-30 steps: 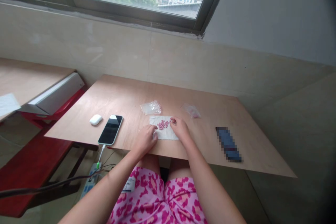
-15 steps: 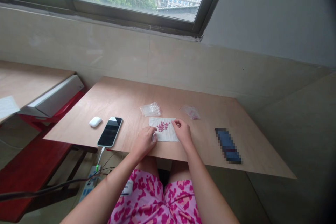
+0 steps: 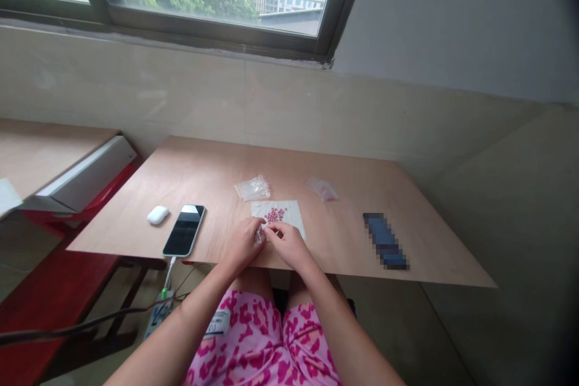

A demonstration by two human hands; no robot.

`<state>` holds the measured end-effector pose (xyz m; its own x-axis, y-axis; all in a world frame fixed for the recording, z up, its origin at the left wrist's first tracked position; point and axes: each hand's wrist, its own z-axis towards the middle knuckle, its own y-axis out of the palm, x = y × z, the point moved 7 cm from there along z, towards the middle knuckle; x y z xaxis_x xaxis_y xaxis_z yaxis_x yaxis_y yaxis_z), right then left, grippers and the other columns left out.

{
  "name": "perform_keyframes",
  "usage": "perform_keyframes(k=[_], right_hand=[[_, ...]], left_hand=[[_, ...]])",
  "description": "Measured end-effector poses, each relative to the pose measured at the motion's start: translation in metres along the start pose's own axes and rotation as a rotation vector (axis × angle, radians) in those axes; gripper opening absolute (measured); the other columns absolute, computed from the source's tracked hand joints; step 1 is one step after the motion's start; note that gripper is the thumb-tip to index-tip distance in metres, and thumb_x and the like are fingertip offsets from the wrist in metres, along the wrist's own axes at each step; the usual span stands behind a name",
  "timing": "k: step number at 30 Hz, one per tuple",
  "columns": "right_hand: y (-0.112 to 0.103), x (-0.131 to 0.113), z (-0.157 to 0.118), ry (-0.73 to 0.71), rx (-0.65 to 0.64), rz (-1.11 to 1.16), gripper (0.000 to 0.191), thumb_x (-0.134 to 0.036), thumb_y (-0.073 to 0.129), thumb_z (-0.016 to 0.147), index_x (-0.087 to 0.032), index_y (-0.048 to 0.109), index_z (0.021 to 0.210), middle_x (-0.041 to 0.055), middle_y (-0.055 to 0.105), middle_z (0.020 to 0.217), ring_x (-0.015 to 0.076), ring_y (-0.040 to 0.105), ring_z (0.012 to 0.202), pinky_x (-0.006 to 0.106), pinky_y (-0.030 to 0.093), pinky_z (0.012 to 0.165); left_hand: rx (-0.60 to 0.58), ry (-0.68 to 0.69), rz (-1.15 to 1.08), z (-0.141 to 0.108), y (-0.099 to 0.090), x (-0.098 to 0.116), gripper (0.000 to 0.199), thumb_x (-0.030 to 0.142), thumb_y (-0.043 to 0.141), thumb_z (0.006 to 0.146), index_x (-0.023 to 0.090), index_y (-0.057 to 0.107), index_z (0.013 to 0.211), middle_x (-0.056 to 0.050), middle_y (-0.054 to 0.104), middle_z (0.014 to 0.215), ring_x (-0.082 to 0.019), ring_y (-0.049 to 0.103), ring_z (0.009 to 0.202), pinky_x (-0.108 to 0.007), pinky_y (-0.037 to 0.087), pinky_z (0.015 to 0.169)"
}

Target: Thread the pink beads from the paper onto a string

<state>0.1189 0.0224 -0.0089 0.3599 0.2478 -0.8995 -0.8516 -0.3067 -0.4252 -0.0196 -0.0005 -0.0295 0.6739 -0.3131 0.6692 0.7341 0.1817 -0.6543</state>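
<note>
Inside the right bag (image 3: pixel 321 187), pink pieces (image 3: pixel 329 196).

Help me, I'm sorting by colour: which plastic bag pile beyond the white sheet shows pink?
The right pile: pink shows at its near end. The left pile looks mostly clear.

- From the white sheet (image 3: pixel 295 221), the left hand (image 3: pixel 245 239) blocks eight o'clock, the right hand (image 3: pixel 288 244) five.
- Clear bags (image 3: pixel 253 187) obstruct eleven o'clock, a pink-flecked bag (image 3: pixel 324 189) two.
- Between those bags, twelve o'clock offers passage.
- Three o'clock runs open until the pixelated dark object (image 3: pixel 386 242).
- Farther out, the phone (image 3: pixel 184 231) bars nine.
</note>
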Motion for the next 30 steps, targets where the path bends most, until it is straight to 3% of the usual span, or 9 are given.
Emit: perform_keyframes(k=[3,8,13,19,25,30], right_hand=[[-0.021,0.0,-0.011,0.009,0.008,-0.001,0.019,-0.03,0.061,0.097,-0.021,0.078,0.098,0.004,0.078,0.097,0.0199,0.069,0.084,0.028,0.051,0.076],[-0.054,-0.001,-0.036,0.076,-0.038,-0.008,0.021,-0.032,0.061,0.097,-0.019,0.077,0.099,0.0025,0.076,0.091,0.0168,0.065,0.074,0.027,0.048,0.069],[-0.075,-0.015,-0.062,-0.021,-0.061,-0.028,0.02,-0.033,0.061,0.098,-0.019,0.075,0.102,0.0028,0.073,0.089,0.0147,0.061,0.069,0.025,0.046,0.064],[-0.086,-0.025,-0.079,-0.12,-0.013,-0.056,0.02,-0.031,0.058,0.099,-0.02,0.069,0.086,0.001,0.067,0.08,0.0134,0.056,0.061,0.025,0.043,0.058],[-0.085,-0.029,-0.084,-0.2,-0.056,-0.153,0.013,-0.024,0.058,0.097,-0.021,0.066,0.087,0.0011,0.064,0.078,0.0141,0.057,0.063,0.024,0.043,0.06],[-0.083,-0.025,-0.088,-0.217,-0.067,-0.207,0.008,-0.019,0.059,0.094,-0.021,0.064,0.087,0.0006,0.063,0.079,0.0138,0.056,0.063,0.024,0.042,0.058]], left_hand=[[-0.01,0.037,-0.032,0.003,-0.005,0.015,0.024,0.014,0.057,0.094,0.022,0.064,0.116,-0.008,0.07,0.105,-0.024,0.068,0.098,-0.039,0.056,0.088],[-0.088,0.215,-0.095,0.003,-0.012,0.072,0.025,0.024,0.055,0.101,0.023,0.065,0.124,-0.011,0.067,0.129,-0.026,0.064,0.121,-0.046,0.053,0.104],[-0.229,0.306,-0.104,-0.009,-0.003,0.11,0.037,0.024,0.045,0.107,0.027,0.059,0.141,-0.01,0.057,0.148,-0.025,0.055,0.135,-0.048,0.049,0.113],[-0.312,0.292,-0.142,-0.018,0.007,0.118,0.038,0.024,0.04,0.109,0.026,0.06,0.141,-0.009,0.065,0.139,-0.024,0.061,0.125,-0.043,0.052,0.106],[-0.396,0.283,-0.103,-0.021,0.019,0.117,0.034,0.027,0.038,0.109,0.019,0.07,0.102,-0.008,0.073,0.098,-0.021,0.067,0.092,-0.035,0.053,0.085],[-0.413,0.274,-0.105,-0.024,0.025,0.117,0.037,0.03,0.037,0.109,0.017,0.066,0.09,-0.007,0.069,0.087,-0.02,0.064,0.082,-0.033,0.05,0.078]])
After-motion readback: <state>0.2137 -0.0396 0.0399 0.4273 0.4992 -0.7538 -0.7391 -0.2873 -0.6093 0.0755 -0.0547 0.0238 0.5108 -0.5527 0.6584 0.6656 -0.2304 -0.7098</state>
